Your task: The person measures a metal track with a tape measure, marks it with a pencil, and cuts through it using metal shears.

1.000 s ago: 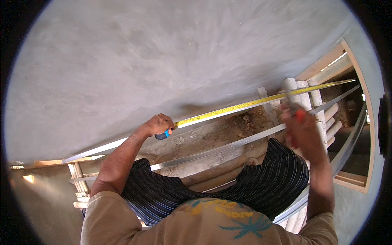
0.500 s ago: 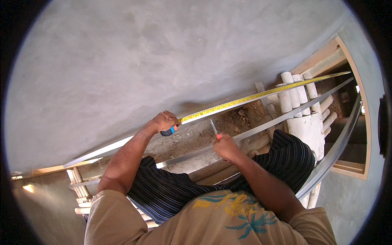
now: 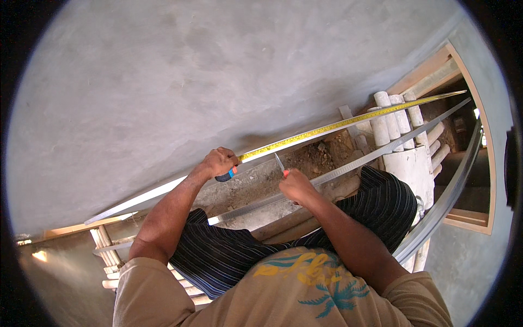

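Observation:
My left hand grips a dark-and-blue tape measure at a long white metal strip lying along the grey wall. The yellow tape is drawn out along the strip toward the right-hand opening. My right hand is closed on a red-handled pointed tool, its silver tip just below the tape. A second silver strip crosses below, over my legs in dark striped cloth.
Pale poles are bundled at the right beside a wood-framed opening, with more poles at the lower left. A curved bundle of metal strips runs down the right. Dirt and rubble lie beneath the strips.
My right hand has swung left from the right-hand side to the middle, bringing the tool under the tape. My left hand has shifted slightly up and right, still holding the tape measure.

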`<state>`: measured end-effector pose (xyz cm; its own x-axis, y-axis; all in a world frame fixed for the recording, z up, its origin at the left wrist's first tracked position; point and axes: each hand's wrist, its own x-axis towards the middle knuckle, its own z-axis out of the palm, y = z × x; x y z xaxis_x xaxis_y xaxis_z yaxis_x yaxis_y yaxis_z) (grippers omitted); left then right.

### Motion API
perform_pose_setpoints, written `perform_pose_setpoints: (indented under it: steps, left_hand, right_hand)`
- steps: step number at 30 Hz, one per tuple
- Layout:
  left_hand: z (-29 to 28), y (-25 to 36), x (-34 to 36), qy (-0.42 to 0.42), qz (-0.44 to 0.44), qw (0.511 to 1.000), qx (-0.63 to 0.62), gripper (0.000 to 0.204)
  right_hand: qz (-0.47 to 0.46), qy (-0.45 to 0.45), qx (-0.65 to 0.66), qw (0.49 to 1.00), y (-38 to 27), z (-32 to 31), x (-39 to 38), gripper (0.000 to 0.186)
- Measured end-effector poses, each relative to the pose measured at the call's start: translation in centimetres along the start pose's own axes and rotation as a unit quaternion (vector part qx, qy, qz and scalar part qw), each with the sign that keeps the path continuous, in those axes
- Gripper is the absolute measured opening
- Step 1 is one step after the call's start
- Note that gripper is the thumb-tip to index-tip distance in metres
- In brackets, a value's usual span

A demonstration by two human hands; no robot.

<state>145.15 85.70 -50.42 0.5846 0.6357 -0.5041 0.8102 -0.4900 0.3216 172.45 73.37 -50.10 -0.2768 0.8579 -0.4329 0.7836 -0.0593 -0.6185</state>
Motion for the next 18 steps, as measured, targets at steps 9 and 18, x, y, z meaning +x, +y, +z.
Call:
perform_pose_setpoints:
  steps: [9,18]
  left_hand:
    - [-1.0,1.4,-0.9,0.001,-0.094,0.990,-0.107,0.031]
    - [-0.5,1.4,-1.1,0.034,-0.044,0.998,-0.032,0.033]
  right_hand:
    - [0.207,-0.010,0.162,0.965,-2.8,-1.4,0.8,0.032]
    - [0.211,0.034,0.202,0.956,-2.7,-0.5,1.3,0.028]
